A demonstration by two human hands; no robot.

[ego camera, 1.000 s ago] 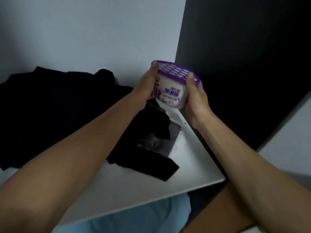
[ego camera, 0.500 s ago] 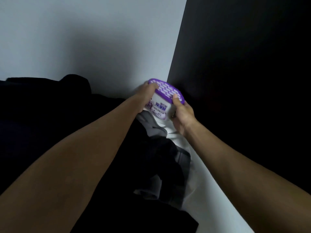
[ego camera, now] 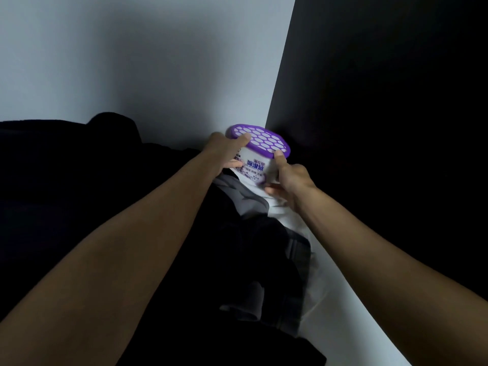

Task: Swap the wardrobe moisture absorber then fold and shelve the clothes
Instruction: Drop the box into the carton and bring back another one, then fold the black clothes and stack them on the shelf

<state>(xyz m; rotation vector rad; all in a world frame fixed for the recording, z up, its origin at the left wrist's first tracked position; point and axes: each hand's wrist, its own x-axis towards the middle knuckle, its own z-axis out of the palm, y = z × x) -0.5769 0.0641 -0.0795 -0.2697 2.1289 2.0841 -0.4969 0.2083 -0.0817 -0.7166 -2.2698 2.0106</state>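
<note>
While the left hand and right hand clasp the moisture absorber, 2 sets of fingers pressing its sides, they steady it into the shelf corner beside dark clothes.

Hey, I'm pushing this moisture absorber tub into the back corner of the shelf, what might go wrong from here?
1. The tub seems to sit partly on the grey cloth; it may rest tilted and tip over.
2. The dark clothes crowd it on the left and might cover the holes in the purple lid.
</note>
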